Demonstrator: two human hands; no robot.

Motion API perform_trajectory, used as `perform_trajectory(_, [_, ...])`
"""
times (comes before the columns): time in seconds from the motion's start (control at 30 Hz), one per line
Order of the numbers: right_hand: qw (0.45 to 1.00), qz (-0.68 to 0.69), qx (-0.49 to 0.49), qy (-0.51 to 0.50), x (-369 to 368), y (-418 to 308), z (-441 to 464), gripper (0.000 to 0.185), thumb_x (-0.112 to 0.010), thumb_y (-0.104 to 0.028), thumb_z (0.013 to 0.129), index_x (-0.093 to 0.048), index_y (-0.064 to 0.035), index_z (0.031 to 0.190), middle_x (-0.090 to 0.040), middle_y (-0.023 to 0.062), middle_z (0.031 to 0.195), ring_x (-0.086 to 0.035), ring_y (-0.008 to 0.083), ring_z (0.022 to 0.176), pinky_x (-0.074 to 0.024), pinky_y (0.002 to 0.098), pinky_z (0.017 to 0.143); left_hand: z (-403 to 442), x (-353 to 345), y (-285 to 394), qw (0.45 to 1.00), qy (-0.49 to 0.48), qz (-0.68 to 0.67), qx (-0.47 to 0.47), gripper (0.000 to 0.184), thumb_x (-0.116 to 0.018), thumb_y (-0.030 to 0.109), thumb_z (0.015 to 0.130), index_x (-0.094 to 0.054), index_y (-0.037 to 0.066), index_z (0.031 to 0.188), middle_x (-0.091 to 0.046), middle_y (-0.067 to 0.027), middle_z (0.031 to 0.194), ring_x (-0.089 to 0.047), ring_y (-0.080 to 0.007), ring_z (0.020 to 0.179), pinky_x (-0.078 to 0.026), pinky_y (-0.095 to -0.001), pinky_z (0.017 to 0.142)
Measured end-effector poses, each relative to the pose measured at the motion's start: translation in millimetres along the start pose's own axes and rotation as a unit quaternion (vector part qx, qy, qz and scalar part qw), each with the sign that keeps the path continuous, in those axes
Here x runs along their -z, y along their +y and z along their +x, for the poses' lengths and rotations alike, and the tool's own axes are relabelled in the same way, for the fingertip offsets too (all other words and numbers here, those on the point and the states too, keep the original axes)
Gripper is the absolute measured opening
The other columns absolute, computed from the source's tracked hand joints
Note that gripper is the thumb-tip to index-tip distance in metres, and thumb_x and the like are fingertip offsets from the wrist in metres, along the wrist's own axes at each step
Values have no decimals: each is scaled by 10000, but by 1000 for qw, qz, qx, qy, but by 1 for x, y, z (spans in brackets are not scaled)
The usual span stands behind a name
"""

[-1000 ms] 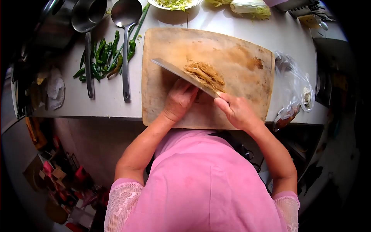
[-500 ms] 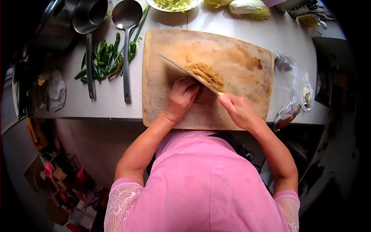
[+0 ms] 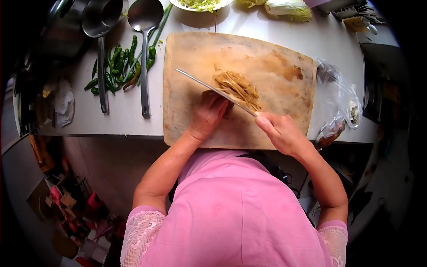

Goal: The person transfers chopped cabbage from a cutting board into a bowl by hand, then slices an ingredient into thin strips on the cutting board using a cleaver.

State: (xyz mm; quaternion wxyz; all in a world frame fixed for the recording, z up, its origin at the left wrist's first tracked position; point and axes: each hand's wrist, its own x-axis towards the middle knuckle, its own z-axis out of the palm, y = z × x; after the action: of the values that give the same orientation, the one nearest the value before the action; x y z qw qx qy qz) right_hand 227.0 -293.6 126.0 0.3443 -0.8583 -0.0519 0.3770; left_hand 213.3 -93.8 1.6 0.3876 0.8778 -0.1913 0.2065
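My right hand is wrapped round the handle of a kitchen knife. Its blade, seen nearly edge-on, slants up to the left over the wooden cutting board. Just beyond the blade lies a small heap of brown shreds, cut from a food I cannot name. On the near side of the knife is my left hand, its fingers curled and pressed together close to the blade. A dark brown edge shows by its fingertips, but most of whatever lies under them is hidden.
Left of the board lie green chili peppers, a ladle and a wide metal spoon. A bowl of shredded greens and a cabbage are at the back. A clear plastic bag sits at right.
The knife has tilted flatter, its tip lower and its handle end slightly nearer to me. My right hand has shifted a little right and down. My left hand stays almost in place.
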Motion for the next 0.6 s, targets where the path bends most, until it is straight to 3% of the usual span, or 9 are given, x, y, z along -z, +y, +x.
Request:
perform_trajectory(0.07, [999, -33, 22, 13, -12, 5, 9, 387, -416, -352, 942, -513, 2, 821, -520, 206, 696, -473, 379, 639, -412, 406, 625, -6, -3, -1, 1000, -1, 6, 0, 219, -663, 20, 699, -640, 48, 915, -587, -100, 921, -574, -299, 845, -506, -368, 725])
perform_trajectory(0.2, [998, -14, 44, 34, -14, 9, 9, 383, -427, -353, 936, -518, 1, 820, -521, 208, 713, -473, 378, 648, -412, 407, 639, 1, -1, -2, 1000, 7, 5, -20, 215, -656, 12, 703, -644, 47, 914, -587, -101, 923, -570, -306, 849, -498, -374, 733])
perform_trajectory(0.3, [998, -4, 39, 53, -17, 13, 8, 451, -438, -421, 922, -569, -7, 801, -571, 216, 705, -555, 374, 683, -435, 429, 650, -1, 5, 3, 1000, 14, 11, -20, 209, -651, 15, 711, -643, 40, 919, -592, -100, 941, -572, -303, 871, -493, -373, 752])
perform_trajectory(0.37, [995, 95, -3, 29, -16, 20, 10, 481, -437, -443, 925, -562, 3, 796, -506, 169, 628, -492, 263, 607, -429, 387, 627, -5, 8, 9, 1000, 18, -11, -15, 214, -647, -29, 709, -634, 18, 917, -595, -107, 955, -566, -298, 901, -479, -372, 786])
perform_trajectory(0.4, [992, 112, -32, 39, -16, 21, 11, 500, -436, -449, 930, -544, 15, 780, -427, 125, 595, -402, 188, 605, -412, 357, 606, -7, 7, 9, 1000, 6, -1, -11, 212, -646, -27, 711, -635, 21, 917, -592, -104, 956, -564, -297, 903, -480, -372, 784])
perform_trajectory(0.53, [992, 114, -49, 12, -10, 20, 10, 503, -436, -444, 928, -524, 26, 771, -455, 173, 596, -451, 258, 593, -414, 376, 608, -8, 3, 4, 1000, -12, 9, 2, 242, -640, 3, 683, -637, 32, 923, -587, -88, 964, -563, -295, 908, -492, -370, 781])
perform_trajectory(0.6, [997, 18, 61, 52, -9, 12, -2, 494, -429, -454, 922, -515, 20, 812, -507, 222, 623, -515, 379, 631, -423, 426, 615, -7, 5, 4, 1000, -18, 9, 10, 253, -639, 0, 676, -637, 35, 927, -589, -92, 962, -564, -301, 908, -496, -372, 776])
